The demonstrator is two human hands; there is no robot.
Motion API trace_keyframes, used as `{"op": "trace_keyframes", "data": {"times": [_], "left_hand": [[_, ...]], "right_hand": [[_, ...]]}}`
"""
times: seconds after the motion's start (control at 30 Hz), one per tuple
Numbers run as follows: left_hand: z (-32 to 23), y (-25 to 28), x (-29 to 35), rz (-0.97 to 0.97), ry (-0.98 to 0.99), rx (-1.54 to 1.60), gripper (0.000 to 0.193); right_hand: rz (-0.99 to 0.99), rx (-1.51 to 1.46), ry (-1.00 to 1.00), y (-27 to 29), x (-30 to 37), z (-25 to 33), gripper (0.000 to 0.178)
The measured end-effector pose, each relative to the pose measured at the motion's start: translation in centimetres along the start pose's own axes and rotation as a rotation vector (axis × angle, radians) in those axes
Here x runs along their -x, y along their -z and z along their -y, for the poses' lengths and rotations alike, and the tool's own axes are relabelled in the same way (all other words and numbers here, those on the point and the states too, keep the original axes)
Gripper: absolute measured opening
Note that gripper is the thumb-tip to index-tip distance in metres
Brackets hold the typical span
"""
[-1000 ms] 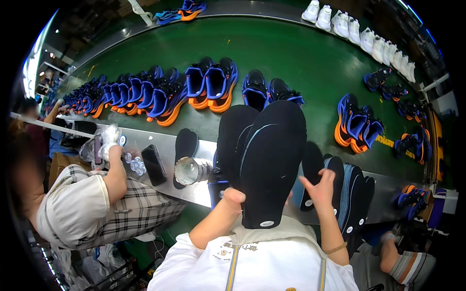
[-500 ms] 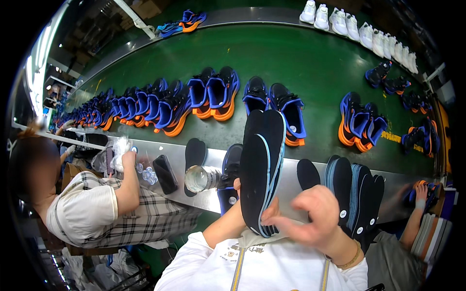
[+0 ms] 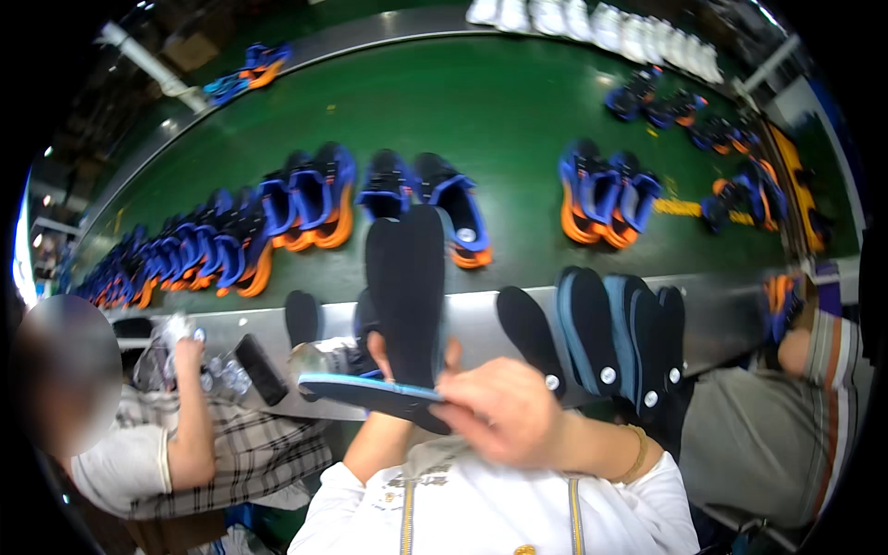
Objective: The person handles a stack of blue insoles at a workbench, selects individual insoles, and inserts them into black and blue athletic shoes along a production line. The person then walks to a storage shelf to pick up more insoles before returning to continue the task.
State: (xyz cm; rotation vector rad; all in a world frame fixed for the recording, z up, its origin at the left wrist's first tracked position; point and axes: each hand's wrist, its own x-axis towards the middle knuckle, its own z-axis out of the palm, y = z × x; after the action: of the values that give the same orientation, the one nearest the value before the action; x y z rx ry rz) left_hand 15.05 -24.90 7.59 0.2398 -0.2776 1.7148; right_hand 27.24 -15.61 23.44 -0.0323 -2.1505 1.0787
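Observation:
A black insole (image 3: 404,287) stands upright in front of my chest, and my left hand (image 3: 378,355) is closed round it from behind; most of that hand is hidden. My right hand (image 3: 509,407), slightly blurred, pinches the end of a second insole (image 3: 365,392), black with a light blue edge. This one lies tilted across the lower part of the upright insole and points left. Behind them on the metal ledge, a clear round container (image 3: 324,356) and a shoe (image 3: 367,319) are partly covered.
Stacked insoles (image 3: 587,324) lie on the ledge (image 3: 472,319) to my right, and a phone (image 3: 261,370) to my left. Black, blue and orange shoes (image 3: 314,199) line the green belt (image 3: 518,111). White shoes (image 3: 606,28) stand far off. People sit on both sides.
My right hand has moved left and swung one insole away from the held bunch, down to the left. The whole view has shifted, so the shoes and ledge appear further left.

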Motion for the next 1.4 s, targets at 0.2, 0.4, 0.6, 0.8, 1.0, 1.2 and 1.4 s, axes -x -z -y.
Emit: {"op": "trace_keyframes", "data": {"times": [0.2,0.4,0.6,0.8,1.0,1.2,1.4], "left_hand": [[-0.2,-0.3,-0.6,0.274,0.169,0.042,0.072],[1.4,-2.4,-3.8,0.48,0.387,0.146,0.071],[1.9,-2.9,-4.0,0.487,0.38,0.114,0.08],[2.6,-4.2,-4.1,0.442,0.348,0.133,0.09],[3.1,-4.3,-5.7,0.43,0.339,0.108,0.087],[2.7,-3.9,-5.9,0.361,0.267,0.055,0.083],[1.6,-3.4,-7.1,0.342,0.2,-0.04,0.08]], "right_hand": [[-0.634,-0.154,-0.737,10.9,6.1,-6.4,0.021],[-0.263,0.409,-1.01,10.8,17.8,-13.6,0.027],[-0.24,0.95,-0.496,8.0,13.2,-11.2,0.025],[-0.117,0.245,-0.059,5.0,0.7,-3.1,0.031],[-0.156,0.027,-0.021,3.1,-3.2,0.2,0.044],[-0.169,0.154,0.013,1.8,-2.7,0.9,0.039],[-0.057,0.179,0.125,1.2,-2.1,1.1,0.041]]}}
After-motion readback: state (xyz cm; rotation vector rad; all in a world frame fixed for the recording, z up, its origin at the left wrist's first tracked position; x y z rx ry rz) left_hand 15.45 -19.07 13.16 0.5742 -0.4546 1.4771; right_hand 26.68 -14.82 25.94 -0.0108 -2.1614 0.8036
